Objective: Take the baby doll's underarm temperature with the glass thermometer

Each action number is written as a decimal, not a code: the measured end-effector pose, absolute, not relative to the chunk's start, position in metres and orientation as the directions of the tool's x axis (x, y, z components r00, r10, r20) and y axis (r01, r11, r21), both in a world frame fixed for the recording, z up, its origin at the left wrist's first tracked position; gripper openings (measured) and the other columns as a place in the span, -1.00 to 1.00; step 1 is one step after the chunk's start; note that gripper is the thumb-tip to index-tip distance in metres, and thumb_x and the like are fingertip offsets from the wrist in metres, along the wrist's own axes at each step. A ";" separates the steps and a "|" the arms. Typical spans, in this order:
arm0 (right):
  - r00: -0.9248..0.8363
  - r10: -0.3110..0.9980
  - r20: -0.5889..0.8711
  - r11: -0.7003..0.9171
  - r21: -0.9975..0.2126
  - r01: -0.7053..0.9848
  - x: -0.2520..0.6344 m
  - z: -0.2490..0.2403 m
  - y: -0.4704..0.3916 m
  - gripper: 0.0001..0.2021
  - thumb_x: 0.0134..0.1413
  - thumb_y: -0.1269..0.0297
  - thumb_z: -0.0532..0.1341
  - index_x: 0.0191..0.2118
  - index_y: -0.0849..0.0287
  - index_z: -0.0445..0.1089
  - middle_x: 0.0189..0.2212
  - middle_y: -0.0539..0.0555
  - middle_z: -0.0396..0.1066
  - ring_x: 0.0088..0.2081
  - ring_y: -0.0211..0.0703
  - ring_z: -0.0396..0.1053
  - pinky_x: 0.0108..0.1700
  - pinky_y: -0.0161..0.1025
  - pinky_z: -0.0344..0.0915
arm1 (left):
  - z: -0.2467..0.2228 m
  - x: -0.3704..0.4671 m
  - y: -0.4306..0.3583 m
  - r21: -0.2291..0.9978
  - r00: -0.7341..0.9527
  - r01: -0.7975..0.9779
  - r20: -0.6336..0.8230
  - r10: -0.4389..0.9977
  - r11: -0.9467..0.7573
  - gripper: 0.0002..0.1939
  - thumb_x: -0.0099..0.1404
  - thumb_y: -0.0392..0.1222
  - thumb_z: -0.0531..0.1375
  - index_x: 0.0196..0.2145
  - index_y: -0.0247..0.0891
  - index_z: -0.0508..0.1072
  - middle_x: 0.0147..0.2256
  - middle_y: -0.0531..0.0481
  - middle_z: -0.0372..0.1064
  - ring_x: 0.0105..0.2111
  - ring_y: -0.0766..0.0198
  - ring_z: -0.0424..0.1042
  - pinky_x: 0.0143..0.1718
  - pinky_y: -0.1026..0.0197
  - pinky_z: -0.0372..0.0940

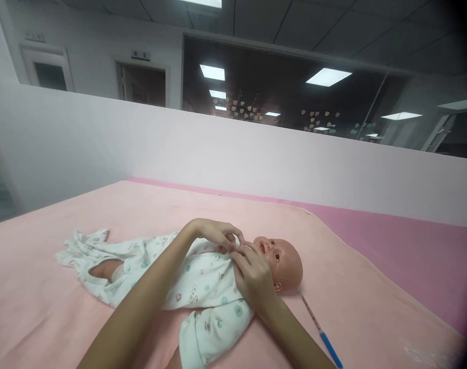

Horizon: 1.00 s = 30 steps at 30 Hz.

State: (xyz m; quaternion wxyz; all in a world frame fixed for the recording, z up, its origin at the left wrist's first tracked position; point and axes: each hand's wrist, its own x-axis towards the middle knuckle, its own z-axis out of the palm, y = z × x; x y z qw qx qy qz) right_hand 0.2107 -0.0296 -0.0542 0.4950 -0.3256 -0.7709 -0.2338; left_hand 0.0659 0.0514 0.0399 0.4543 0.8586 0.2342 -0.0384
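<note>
A baby doll [286,261] lies on its back on a pink cloth, its head to the right. It wears a white printed outfit [202,277] with an opening near the left end that shows bare skin. At the doll's upper chest and neck, my left hand [218,233] bends over the outfit with its fingers curled by the collar. Beside it, my right hand [253,269] pinches at the collar below the doll's chin, and the fingertips of both hands meet there. What exactly lies between the fingertips is too small to tell.
The pink cloth [348,287] covers a padded surface. A thin stick with a blue handle [330,349] lies right of the doll's head. A low white wall [256,164] runs behind, with windows and doors beyond it.
</note>
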 end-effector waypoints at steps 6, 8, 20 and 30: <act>-0.294 0.217 0.931 0.716 0.053 0.696 0.207 -0.053 -0.037 -0.82 -0.09 0.58 0.06 -0.44 0.19 0.34 -0.52 0.03 0.27 -0.41 -0.23 0.21 -0.17 -0.14 0.24 | 0.044 0.066 0.044 0.751 0.843 0.507 -0.332 0.423 -0.423 -0.57 -0.03 -0.30 0.20 -0.14 -0.21 0.30 -0.39 0.06 0.37 -0.44 0.32 0.40 -0.36 0.21 0.35; -0.274 0.216 0.937 0.721 0.036 0.692 0.207 -0.054 -0.038 -0.81 -0.10 0.59 0.06 -0.45 0.20 0.34 -0.53 0.04 0.25 -0.40 -0.23 0.21 -0.28 -0.22 0.24 | 0.047 0.066 0.041 0.702 0.797 0.578 -0.373 0.476 -0.417 -0.55 -0.07 -0.28 0.23 -0.15 -0.22 0.31 -0.38 0.05 0.39 -0.42 0.29 0.41 -0.34 0.19 0.36; -0.236 0.414 0.879 0.685 -0.130 0.717 0.206 -0.060 -0.035 -0.74 -0.07 0.60 -0.01 -0.30 0.21 0.32 -0.38 0.08 0.33 -0.34 -0.18 0.25 -0.31 -0.24 0.17 | 0.065 0.053 0.030 0.535 0.595 0.784 -0.505 0.625 -0.314 -0.59 -0.23 -0.27 0.32 -0.34 -0.28 0.35 -0.44 -0.01 0.42 -0.47 0.23 0.42 -0.46 0.20 0.39; -0.337 0.513 0.789 0.689 -0.144 0.711 0.184 -0.044 -0.027 -0.95 -0.02 0.32 0.14 -0.41 0.16 0.32 -0.49 0.03 0.33 -0.37 -0.15 0.21 -0.29 -0.20 0.07 | 0.061 0.045 0.037 0.489 0.651 0.750 -0.421 0.632 -0.446 -0.61 -0.24 -0.29 0.31 -0.36 -0.23 0.35 -0.49 0.08 0.41 -0.53 0.27 0.39 -0.50 0.24 0.30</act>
